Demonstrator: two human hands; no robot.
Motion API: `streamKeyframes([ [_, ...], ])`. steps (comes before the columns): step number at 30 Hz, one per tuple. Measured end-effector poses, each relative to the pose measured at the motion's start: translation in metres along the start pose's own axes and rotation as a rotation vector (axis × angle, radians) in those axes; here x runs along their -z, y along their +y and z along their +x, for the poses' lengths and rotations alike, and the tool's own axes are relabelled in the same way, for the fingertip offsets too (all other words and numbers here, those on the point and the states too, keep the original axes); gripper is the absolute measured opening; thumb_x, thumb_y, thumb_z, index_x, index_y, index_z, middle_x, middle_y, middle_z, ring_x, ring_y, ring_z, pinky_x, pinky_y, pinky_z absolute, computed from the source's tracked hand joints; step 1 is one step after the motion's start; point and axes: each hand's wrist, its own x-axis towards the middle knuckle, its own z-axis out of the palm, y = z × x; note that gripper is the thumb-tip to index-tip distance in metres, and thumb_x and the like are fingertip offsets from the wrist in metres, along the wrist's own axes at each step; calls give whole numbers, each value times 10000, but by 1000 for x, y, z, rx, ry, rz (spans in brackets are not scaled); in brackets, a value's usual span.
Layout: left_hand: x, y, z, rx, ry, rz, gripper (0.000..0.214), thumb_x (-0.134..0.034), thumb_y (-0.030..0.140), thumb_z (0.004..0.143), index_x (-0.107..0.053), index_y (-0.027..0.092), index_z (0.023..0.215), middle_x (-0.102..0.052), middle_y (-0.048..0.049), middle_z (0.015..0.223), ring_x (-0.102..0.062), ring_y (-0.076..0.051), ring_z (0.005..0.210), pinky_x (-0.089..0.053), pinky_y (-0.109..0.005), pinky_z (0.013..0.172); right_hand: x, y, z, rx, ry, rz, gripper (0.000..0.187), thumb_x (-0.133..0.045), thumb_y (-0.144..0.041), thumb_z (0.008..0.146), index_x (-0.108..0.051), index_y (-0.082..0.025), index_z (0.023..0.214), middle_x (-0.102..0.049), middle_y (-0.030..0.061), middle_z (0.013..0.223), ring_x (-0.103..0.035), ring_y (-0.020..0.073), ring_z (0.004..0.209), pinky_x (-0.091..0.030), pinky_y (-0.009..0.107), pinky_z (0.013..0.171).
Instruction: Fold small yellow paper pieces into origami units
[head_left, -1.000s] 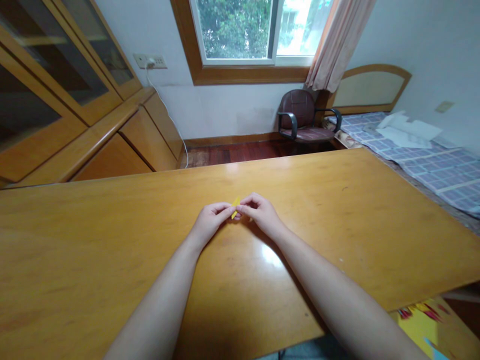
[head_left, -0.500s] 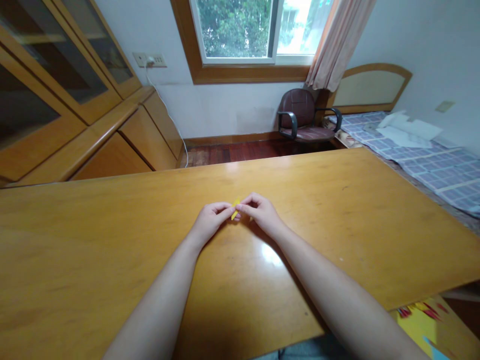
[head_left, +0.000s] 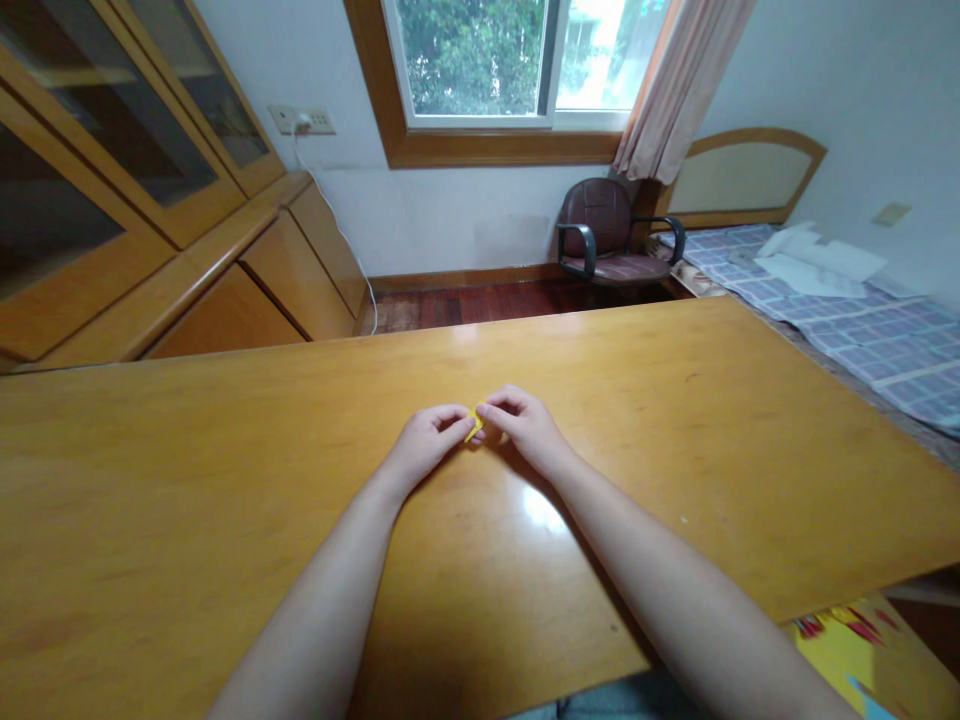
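Note:
Between my two hands is a small piece of folded yellow paper, held just over the wooden table. My left hand pinches its left side between thumb and fingers. On the other side, the thumb and fingers of my right hand close on its upper right part. The fingertips of both hands nearly meet and hide much of the paper, so its full shape cannot be made out.
At the lower right, a lower surface holds yellow paper and small red pieces. Beyond the table stand a brown armchair and a bed with white sheets on it. A glass-fronted cabinet lines the left.
The yellow paper has turned slightly between my fingers, and more of its face shows. My right fingertips have shifted a little to the right; both hands keep their hold.

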Motion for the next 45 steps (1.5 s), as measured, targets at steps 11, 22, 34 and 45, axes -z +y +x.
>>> streamKeyframes([
  [11,-3,-1,1,28,47,35,290,-708,436,767,-692,150,726,-703,-39,708,-625,-167,675,-473,-259,660,-1,0,-2,-17,-23,-8,200,-718,-382,753,-664,-193,715,-612,-4,690,-555,147,675,-441,275,643],
  [22,-3,1,0,39,36,-31,303,-704,452,786,-730,153,743,-754,-69,774,-679,-193,731,-515,-293,742,-1,-3,-2,-55,-13,19,202,-710,-385,751,-663,-190,727,-629,0,684,-551,149,666,-437,275,632],
  [34,-1,-4,2,39,156,-173,404,-707,539,765,-728,138,809,-751,-77,766,-676,-192,702,-538,-300,708,0,0,-2,-57,15,9,223,-696,-400,744,-622,-192,714,-578,-21,648,-505,138,631,-404,261,598],
  [45,-3,-4,2,43,197,-324,330,-811,421,694,-727,141,848,-752,-58,796,-677,-178,738,-532,-289,746,0,-1,-2,-55,6,0,243,-697,-412,752,-624,-184,710,-584,-19,663,-501,130,632,-403,256,605],
])
